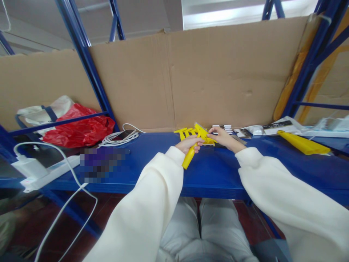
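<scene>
Yellow scraper-like tool (188, 161) gripped by the handle over the table (158, 156), wide head (201, 129) pointing toward the cardboard panel (218, 72).
Left hand (191, 144) closed around the handle; right hand (221, 137) at the head end, thumb and fingers drawn together. Cannot tell whether pinching a part or merely touching the head. Other yellow pieces (181, 133) lying just behind, partly hidden. Judged risks: rotation of the tool under one-sided pressure at the head, caused by a slack grip on the handle; slipping of fingertips across a possibly sharp edge, caused by pressing toward it; disturbance of neighbouring yellow pieces or small black-and-white packs (225, 128), caused by working so close.
</scene>
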Demonstrator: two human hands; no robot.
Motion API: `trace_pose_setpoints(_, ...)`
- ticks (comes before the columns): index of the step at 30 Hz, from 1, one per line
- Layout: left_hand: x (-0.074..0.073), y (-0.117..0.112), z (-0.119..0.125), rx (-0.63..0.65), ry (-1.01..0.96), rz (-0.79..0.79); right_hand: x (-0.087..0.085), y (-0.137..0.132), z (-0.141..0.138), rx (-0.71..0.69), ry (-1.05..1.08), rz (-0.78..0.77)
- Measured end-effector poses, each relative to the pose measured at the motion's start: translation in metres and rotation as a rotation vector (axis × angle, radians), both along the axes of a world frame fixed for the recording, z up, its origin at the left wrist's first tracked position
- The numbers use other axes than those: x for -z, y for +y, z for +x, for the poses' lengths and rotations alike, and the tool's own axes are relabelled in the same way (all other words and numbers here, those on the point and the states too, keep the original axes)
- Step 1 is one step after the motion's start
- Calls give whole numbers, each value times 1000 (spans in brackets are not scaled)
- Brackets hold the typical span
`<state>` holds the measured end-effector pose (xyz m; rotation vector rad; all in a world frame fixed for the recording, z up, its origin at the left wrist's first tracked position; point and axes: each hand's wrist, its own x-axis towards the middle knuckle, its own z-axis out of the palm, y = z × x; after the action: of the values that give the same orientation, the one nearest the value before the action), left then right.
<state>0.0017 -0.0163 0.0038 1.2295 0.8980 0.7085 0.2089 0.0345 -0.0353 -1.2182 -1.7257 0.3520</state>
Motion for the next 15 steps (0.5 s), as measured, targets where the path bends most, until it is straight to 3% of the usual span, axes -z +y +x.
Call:
trace_pose_setpoints(10, 1, 5, -1, 31, -86, -10, 4, 2, -4, -19, 199, -135)
trace_pose_setpoints(15, 0, 5, -2, 29, -128, -14, 6, 4, -1, -28, 163, -86)
